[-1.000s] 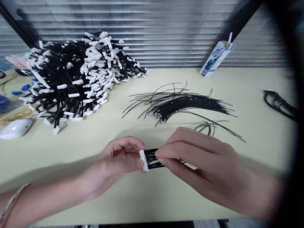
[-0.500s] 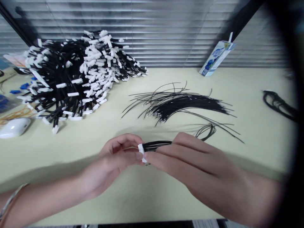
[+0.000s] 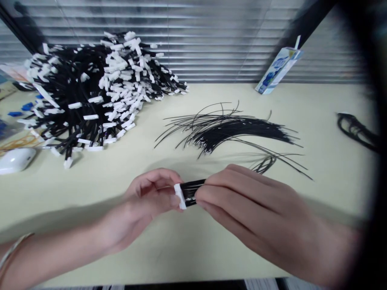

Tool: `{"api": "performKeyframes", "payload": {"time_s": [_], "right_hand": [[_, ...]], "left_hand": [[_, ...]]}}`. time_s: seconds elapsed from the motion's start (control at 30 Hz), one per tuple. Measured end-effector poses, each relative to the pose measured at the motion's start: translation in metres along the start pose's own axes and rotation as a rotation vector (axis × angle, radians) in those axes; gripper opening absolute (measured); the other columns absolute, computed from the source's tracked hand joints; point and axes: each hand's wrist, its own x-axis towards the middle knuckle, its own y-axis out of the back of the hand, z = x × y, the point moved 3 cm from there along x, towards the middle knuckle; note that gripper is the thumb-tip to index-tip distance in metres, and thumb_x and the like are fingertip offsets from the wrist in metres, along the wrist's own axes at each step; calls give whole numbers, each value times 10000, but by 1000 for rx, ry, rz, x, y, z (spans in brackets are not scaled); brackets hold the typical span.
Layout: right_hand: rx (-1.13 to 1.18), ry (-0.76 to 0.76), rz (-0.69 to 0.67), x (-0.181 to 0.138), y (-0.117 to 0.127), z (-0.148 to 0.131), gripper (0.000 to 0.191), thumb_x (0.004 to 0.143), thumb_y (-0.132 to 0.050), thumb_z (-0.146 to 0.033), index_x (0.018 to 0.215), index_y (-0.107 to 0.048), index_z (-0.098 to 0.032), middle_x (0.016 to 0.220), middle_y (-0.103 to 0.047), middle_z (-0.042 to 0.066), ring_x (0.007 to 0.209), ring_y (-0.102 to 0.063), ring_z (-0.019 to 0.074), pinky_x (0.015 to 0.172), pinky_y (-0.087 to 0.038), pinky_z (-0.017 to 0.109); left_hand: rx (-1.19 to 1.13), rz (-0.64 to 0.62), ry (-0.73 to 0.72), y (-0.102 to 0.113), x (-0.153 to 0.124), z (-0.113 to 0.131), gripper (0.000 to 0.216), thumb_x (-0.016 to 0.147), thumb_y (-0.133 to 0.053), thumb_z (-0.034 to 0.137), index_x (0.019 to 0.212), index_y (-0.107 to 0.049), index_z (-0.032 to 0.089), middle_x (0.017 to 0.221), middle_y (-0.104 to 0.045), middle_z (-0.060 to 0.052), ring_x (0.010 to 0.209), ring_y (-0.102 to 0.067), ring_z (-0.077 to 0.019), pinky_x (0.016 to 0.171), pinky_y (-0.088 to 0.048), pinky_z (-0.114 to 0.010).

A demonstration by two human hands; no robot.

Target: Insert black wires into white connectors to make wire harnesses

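Note:
My left hand [image 3: 151,197] pinches a white connector [image 3: 180,196] between thumb and fingers, near the middle of the table. Several black wires [image 3: 191,188] run rightward out of the connector. My right hand [image 3: 244,201] is closed on those wires a short way from the connector, its fingertips pressed together. Past that hand, a loop of the wires [image 3: 264,164] shows. Beyond both hands lies a loose bundle of black wires [image 3: 242,131] with small metal tips at its left end.
A large heap of black cables with white connectors [image 3: 90,92] fills the back left. In front of it is a white mouse-like case [image 3: 17,160]. A drink carton with a straw [image 3: 278,70] leans by the blinds [image 3: 211,40]. A coiled dark cable [image 3: 356,131] lies at right.
My right fingertips have drawn back to the right, off the connector and along the wires. More of the connector and its wires now shows. The view has shifted slightly.

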Motion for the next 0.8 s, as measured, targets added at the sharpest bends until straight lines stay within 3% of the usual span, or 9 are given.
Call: {"api": "performKeyframes", "payload": {"time_s": [0.27,0.8], "right_hand": [[-48,34,-41,0,-3,-1,268,861,-402,4,964,-611,-128,847,-585,25,775,-506,158,602,-382,297],[-238,153,149,10,8,-12,424,873,-288,3,625,-584,-174,627,-574,37,569,-462,154,488,-374,305]], "left_hand": [[20,10,9,0,0,1,169,777,-690,121,928,-682,199,790,-662,13,730,-614,-86,681,-478,-142],[43,25,13,3,0,-2,173,765,-703,110,909,-693,205,778,-674,12,728,-632,-100,708,-514,-175]]}}
